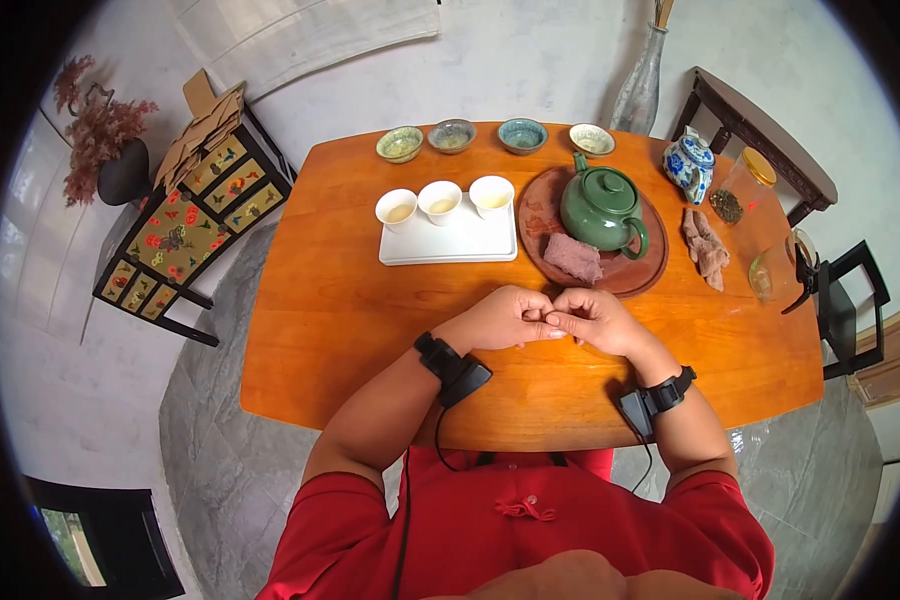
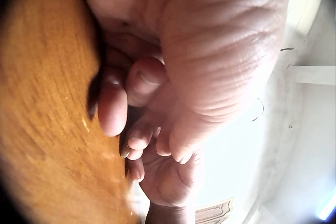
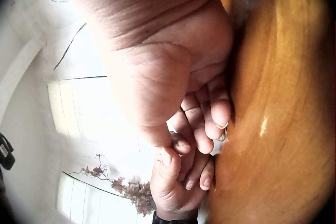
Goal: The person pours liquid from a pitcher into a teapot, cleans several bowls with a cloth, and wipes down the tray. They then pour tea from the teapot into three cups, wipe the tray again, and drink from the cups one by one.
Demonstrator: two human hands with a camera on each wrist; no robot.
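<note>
My left hand (image 1: 505, 318) and right hand (image 1: 598, 322) rest together at the table's near side, thumbs and fingertips touching, fingers loosely curled. Neither holds an object. The left wrist view shows the left hand (image 2: 210, 50) large, with the right hand (image 2: 168, 182) beyond it. In the right wrist view the right hand (image 3: 157, 77) is close, its fingertips meeting the left hand (image 3: 176, 190). Just beyond my hands lie a folded pink cloth (image 1: 573, 258) and a green teapot (image 1: 602, 208) on a round brown tray (image 1: 540, 215).
Three white cups of pale liquid (image 1: 440, 203) stand on a white tray (image 1: 448, 250). Several bowls (image 1: 523, 136) line the far edge. At the right are a blue-and-white pot (image 1: 688, 165), a yellow-lidded jar (image 1: 745, 185), a brown figure (image 1: 705, 248) and a glass vessel (image 1: 770, 272).
</note>
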